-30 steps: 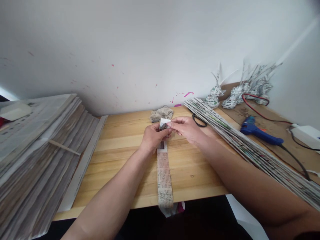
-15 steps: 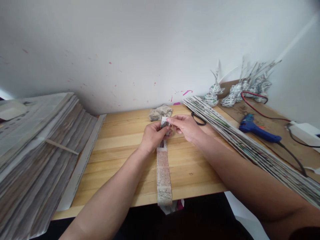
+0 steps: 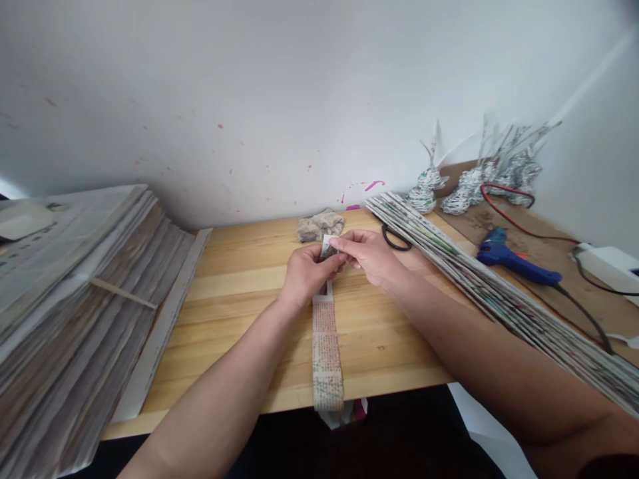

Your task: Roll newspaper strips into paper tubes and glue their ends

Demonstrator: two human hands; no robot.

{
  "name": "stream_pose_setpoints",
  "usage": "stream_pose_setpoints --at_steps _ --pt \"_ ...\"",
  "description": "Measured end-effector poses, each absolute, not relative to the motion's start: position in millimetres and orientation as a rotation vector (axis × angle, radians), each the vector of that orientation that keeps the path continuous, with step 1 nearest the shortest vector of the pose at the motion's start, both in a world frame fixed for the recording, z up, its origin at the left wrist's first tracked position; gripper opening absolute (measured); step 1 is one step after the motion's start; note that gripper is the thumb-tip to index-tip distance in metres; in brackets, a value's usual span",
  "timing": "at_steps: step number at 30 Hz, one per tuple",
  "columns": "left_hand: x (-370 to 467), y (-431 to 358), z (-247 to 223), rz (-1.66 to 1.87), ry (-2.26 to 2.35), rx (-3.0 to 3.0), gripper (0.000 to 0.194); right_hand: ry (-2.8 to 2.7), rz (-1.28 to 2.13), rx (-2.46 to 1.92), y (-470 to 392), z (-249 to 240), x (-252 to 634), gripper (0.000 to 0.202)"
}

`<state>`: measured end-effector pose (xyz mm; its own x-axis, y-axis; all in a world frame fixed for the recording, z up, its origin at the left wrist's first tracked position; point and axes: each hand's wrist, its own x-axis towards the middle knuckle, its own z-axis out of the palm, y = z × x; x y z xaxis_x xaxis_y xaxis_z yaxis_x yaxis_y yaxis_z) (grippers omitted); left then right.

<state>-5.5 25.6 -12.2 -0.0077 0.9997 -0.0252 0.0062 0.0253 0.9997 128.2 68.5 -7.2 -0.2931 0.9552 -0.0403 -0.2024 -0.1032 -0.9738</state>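
A long newspaper strip (image 3: 327,352) runs from the middle of the wooden table (image 3: 234,306) down over its front edge. My left hand (image 3: 305,273) is closed on the strip near its far end, thumb pressed on top. From the right, my right hand (image 3: 367,256) pinches the same end, its thumb and fingers meeting the left fingertips. The far tip of the strip pokes up between the hands. Just beyond lies a crumpled grey cloth (image 3: 319,225). What the fingertips do beneath the paper is hidden.
A tall stack of newspaper (image 3: 114,299) fills the left side. On the right lie rolled newspaper sticks (image 3: 479,286), over dark scissors handles (image 3: 398,238). Further right are a blue glue gun (image 3: 516,259), a white power strip (image 3: 612,269) and several woven paper figures (image 3: 469,189).
Both hands stay at the strip's far end. The right thumb and fingers have shifted slightly left and closer to the left fingertips.
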Motion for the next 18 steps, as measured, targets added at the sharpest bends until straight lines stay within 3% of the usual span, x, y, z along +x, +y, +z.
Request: stream_pose_setpoints --at_steps 18 --pt "-7.7 26.8 -13.8 1.193 1.13 1.087 0.037 -1.383 1.608 -0.895 74.1 -9.1 136.9 0.03"
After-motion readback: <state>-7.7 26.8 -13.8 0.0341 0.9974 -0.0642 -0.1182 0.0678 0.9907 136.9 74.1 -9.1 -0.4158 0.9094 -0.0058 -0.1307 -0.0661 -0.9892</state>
